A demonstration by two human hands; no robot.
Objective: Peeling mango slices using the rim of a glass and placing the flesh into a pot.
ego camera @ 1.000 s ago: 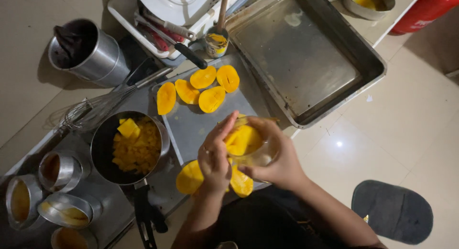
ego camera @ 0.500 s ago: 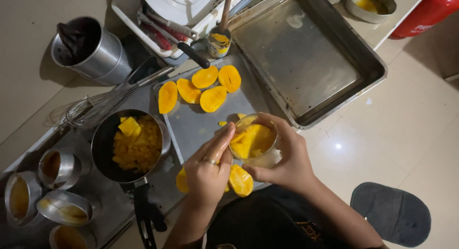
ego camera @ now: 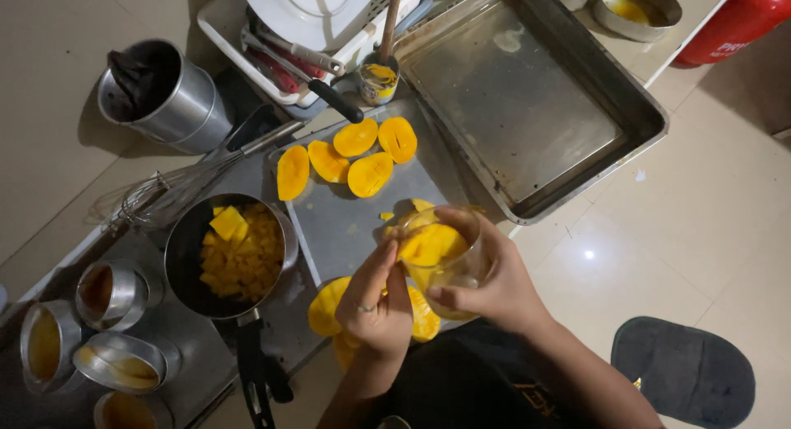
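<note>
Since a moment ago your left hand (ego camera: 375, 301) has slid down the mango half (ego camera: 430, 243) cupped in your right hand (ego camera: 486, 285), both clamped on it, near the cutting board (ego camera: 346, 223), the pan of cubes (ego camera: 227, 256) beyond.

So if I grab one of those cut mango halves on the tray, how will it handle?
The mango halves look wet and glossy, so probably slippery. The flesh seems soft, likely to bruise if squeezed. Lying cut face up on curved skins on the tray, they may rock when pushed.
</note>
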